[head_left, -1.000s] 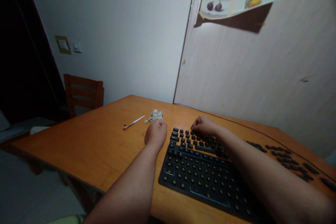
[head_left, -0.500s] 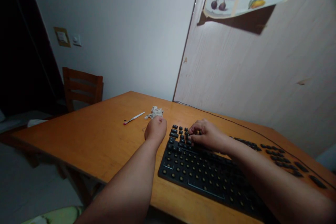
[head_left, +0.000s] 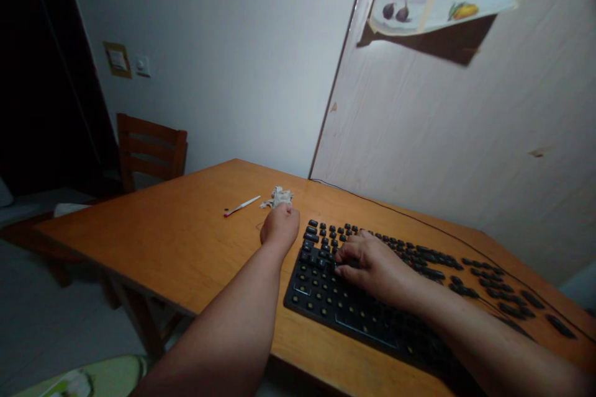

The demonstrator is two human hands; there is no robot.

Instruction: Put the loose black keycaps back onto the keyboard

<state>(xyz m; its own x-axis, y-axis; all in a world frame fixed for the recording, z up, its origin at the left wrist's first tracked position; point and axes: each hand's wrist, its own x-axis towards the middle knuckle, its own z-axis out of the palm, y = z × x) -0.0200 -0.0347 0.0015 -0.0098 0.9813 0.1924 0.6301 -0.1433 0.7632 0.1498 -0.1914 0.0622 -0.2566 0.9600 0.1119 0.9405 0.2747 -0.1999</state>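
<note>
A black keyboard (head_left: 321,298) with many keycaps off lies on the orange wooden table (head_left: 177,242). My right hand (head_left: 372,267) rests on its left half, fingers curled and pinched over the bare switches; what they hold, if anything, is hidden. My left hand (head_left: 280,226) is a closed fist on the table just left of the keyboard's top corner. Loose black keycaps (head_left: 484,285) lie scattered on the table to the right.
A crumpled tissue (head_left: 277,197) and a small white tool with a red tip (head_left: 241,206) lie beyond my left hand. A thin cable (head_left: 419,220) runs along the wall side. A wooden chair (head_left: 149,152) stands at the far left table end.
My right hand has drawn back from the keyboard's top row toward me, onto the left-middle rows. My left fist has stayed in place. The view has shifted slightly.
</note>
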